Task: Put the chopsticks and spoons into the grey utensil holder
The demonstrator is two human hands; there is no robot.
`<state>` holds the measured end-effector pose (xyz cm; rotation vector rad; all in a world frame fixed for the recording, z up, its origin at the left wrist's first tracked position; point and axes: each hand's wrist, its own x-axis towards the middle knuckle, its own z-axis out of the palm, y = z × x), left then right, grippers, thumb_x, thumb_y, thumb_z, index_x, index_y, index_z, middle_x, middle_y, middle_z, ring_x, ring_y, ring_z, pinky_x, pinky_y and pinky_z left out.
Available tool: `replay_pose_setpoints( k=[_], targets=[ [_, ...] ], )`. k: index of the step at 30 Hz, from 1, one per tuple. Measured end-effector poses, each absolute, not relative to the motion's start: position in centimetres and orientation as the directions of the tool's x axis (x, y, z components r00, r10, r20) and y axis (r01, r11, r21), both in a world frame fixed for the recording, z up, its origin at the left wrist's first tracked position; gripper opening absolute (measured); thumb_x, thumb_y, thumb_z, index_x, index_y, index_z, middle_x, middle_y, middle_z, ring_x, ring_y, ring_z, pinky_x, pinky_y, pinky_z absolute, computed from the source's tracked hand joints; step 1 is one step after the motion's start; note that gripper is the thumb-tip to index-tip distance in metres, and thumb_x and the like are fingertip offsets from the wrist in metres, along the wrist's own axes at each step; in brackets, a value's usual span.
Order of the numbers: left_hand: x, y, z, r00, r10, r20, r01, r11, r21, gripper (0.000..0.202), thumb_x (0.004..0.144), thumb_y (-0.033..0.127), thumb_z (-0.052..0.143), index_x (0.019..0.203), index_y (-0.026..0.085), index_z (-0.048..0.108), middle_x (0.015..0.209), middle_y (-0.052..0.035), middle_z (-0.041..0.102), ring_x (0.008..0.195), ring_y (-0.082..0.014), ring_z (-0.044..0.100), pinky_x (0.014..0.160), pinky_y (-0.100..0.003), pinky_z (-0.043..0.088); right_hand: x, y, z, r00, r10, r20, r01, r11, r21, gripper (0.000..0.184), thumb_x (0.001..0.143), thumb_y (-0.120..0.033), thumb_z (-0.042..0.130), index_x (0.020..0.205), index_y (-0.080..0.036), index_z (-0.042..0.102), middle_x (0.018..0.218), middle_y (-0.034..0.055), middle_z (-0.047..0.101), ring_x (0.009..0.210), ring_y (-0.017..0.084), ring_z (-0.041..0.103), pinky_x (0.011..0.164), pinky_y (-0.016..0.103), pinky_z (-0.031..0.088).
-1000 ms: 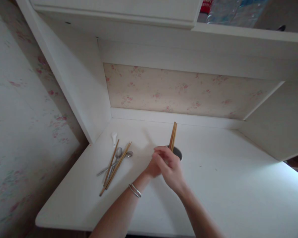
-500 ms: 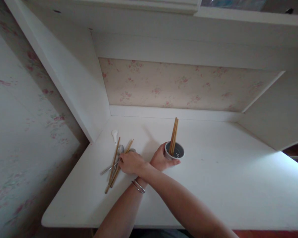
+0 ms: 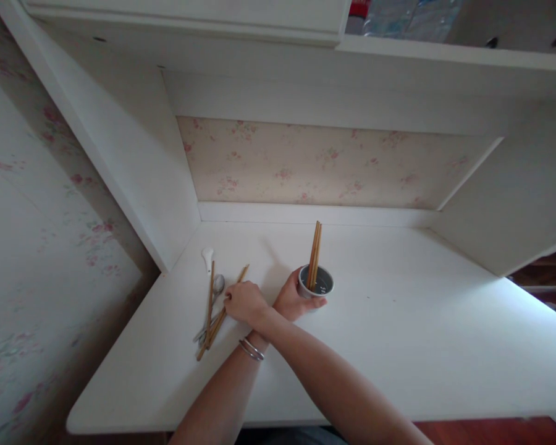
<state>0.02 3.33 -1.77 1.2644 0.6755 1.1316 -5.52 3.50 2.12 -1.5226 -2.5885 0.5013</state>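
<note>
My forearms cross, the right lying over the left. My left hand (image 3: 291,298) is wrapped round a grey metal cup (image 3: 328,281), thumb along its near side. Several wooden chopsticks (image 3: 314,256) stand in the cup, leaning on its rim; small holes show in its bottom. At the left, my right hand (image 3: 246,301) is closed over wooden chopsticks (image 3: 217,326) that lie slantwise on the table; its fingertips are partly hidden. Beside it are a metal spoon (image 3: 218,284) and a single chopstick (image 3: 210,293). A white spoon (image 3: 207,256) lies farther back.
The white desk (image 3: 398,352) has a side panel (image 3: 120,167) at the left and a floral back wall (image 3: 301,161). Overhead, a shelf (image 3: 421,52) holds clear plastic bottles (image 3: 408,18). The desk's front edge is close to my body.
The view has shifted a little. My right hand has moved slightly among the chopsticks and spoons, which lie closer together; one spoon's bowl is now hidden. My left hand keeps hold of the cup.
</note>
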Motion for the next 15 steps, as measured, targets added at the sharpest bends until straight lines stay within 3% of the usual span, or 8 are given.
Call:
replay_pose_setpoints(
  k=[3, 8, 15],
  targets=[
    [0.01, 3.09, -1.59, 0.347, 0.921, 0.176, -0.276, -0.079, 0.958, 0.080, 0.057, 0.025, 0.087, 0.127, 0.019, 0.048, 0.116, -0.0102, 0.064, 0.105, -0.0218, 0.060, 0.097, -0.038, 0.043, -5.56, 3.60, 1.97, -0.474, 0.875, -0.095, 0.836, 0.414, -0.360, 0.035, 0.082, -0.024, 0.049, 0.109, -0.017, 0.070, 0.102, 0.0147, 0.074, 0.099, 0.029, 0.069, 0.082, 0.038, 0.054],
    [0.05, 2.85, -1.32, 0.353, 0.917, 0.187, -0.315, -0.072, 0.946, 0.077, 0.058, 0.025, 0.087, 0.125, 0.019, 0.050, 0.116, -0.0096, 0.064, 0.105, -0.0208, 0.060, 0.097, -0.036, 0.043, -5.78, 3.87, 1.67, -0.426, 0.895, -0.131, 0.848, 0.345, -0.403, 0.034, 0.077, -0.023, 0.052, 0.102, -0.020, 0.074, 0.101, 0.0112, 0.075, 0.098, 0.029, 0.070, 0.082, 0.036, 0.054],
    [0.08, 2.62, -1.38, 0.346, 0.919, 0.190, -0.295, -0.086, 0.952, 0.079, 0.058, 0.025, 0.087, 0.126, 0.018, 0.049, 0.116, -0.0105, 0.064, 0.107, -0.0220, 0.060, 0.097, -0.036, 0.043, -5.32, 3.83, 1.83, -0.385, 0.907, -0.173, 0.839, 0.265, -0.476, 0.038, 0.073, -0.020, 0.056, 0.106, -0.027, 0.073, 0.101, 0.0027, 0.076, 0.095, 0.021, 0.070, 0.079, 0.025, 0.052]
  ],
)
